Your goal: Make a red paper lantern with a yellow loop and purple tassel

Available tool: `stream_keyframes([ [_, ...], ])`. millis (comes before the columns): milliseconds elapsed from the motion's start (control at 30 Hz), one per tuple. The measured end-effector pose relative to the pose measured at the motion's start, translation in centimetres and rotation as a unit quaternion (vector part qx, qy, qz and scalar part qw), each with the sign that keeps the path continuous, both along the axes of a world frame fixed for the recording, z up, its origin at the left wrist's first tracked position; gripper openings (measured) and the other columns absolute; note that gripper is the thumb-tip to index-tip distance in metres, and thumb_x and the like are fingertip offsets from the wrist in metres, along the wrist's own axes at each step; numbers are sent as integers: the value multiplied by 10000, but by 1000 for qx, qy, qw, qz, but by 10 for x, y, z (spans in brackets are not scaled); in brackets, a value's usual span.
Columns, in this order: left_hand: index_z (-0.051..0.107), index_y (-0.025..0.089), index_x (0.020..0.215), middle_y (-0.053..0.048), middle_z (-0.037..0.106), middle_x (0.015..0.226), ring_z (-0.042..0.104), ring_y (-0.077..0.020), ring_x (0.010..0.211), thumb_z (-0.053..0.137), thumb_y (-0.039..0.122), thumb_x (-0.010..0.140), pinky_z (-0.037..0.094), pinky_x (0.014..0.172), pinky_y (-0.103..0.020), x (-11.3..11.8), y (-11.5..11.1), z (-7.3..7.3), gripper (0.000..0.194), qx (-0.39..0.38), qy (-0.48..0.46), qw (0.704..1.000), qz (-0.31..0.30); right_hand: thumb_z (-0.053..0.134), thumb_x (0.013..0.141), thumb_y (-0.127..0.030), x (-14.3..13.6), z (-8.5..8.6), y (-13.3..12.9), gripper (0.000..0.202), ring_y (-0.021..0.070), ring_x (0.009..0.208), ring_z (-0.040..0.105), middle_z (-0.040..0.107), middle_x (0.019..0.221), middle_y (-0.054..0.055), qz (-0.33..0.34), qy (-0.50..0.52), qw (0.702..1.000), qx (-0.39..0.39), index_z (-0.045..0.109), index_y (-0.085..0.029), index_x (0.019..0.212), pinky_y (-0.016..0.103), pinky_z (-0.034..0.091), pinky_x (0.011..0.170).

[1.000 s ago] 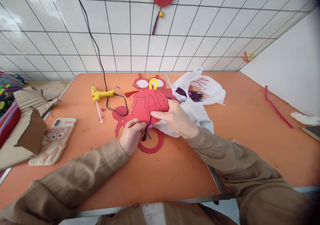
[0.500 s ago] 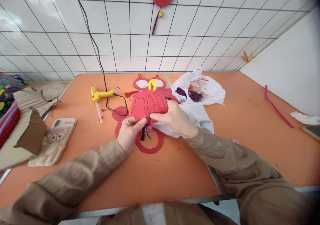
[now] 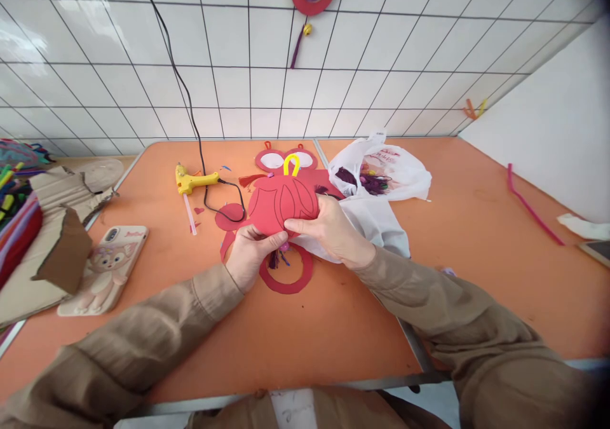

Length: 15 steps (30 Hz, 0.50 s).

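Note:
A round red foam lantern cutout [image 3: 276,201] with dark curved lines is held up over the table between both hands. A yellow loop [image 3: 291,164] stands at its top, and a dark tassel with a pink bell [image 3: 284,246] hangs below. My left hand [image 3: 248,256] pinches the lower left edge, thumb in front. Gripping the right side, my right hand [image 3: 333,231] has its thumb across the front and its other fingers behind, mostly hidden. Beneath lies a red foam ring [image 3: 286,288].
A yellow glue gun [image 3: 197,180] with its cord lies at the left, near a phone [image 3: 107,267] and torn cardboard [image 3: 61,245]. To the right sits a white plastic bag [image 3: 410,175] with tassels. Two red-rimmed ovals [image 3: 271,159] rest behind the hands.
My left thumb has shifted slightly right and up along the lantern's lower edge, covering more of the bell. Both hands keep their hold, and the view has moved slightly.

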<state>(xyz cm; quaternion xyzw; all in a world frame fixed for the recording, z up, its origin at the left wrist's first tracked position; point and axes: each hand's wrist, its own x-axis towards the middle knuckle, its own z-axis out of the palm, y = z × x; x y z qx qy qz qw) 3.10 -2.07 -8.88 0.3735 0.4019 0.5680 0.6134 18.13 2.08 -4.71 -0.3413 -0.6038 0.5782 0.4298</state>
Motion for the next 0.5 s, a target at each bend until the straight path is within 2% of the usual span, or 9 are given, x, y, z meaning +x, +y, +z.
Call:
stream_keyframes([
  [133, 774, 169, 687, -17, 708, 596, 607, -113, 548, 896, 333, 573, 536, 637, -255, 0, 0, 0, 234, -4, -11, 1000, 9, 729, 726, -305, 1, -2, 1, 179, 166, 757, 612, 649, 815, 21, -17, 1, 1000, 12, 628, -182, 806, 346, 540, 739],
  [333, 740, 160, 623, -16, 686, 569, 590, -114, 528, 892, 363, 563, 527, 591, -259, 0, 1, -1, 261, -7, 12, 1000, 15, 680, 755, -298, 8, 6, 7, 146, 141, 695, 544, 593, 735, 1, -73, -82, 986, 123, 627, -166, 786, 303, 474, 658],
  [500, 747, 148, 654, -38, 694, 601, 580, -118, 527, 860, 434, 615, 525, 542, -259, -1, -1, 0, 310, 1, 43, 999, -26, 688, 756, -297, 15, 9, 16, 133, 152, 717, 566, 591, 732, -1, -58, -49, 991, 114, 622, -183, 734, 296, 484, 657],
])
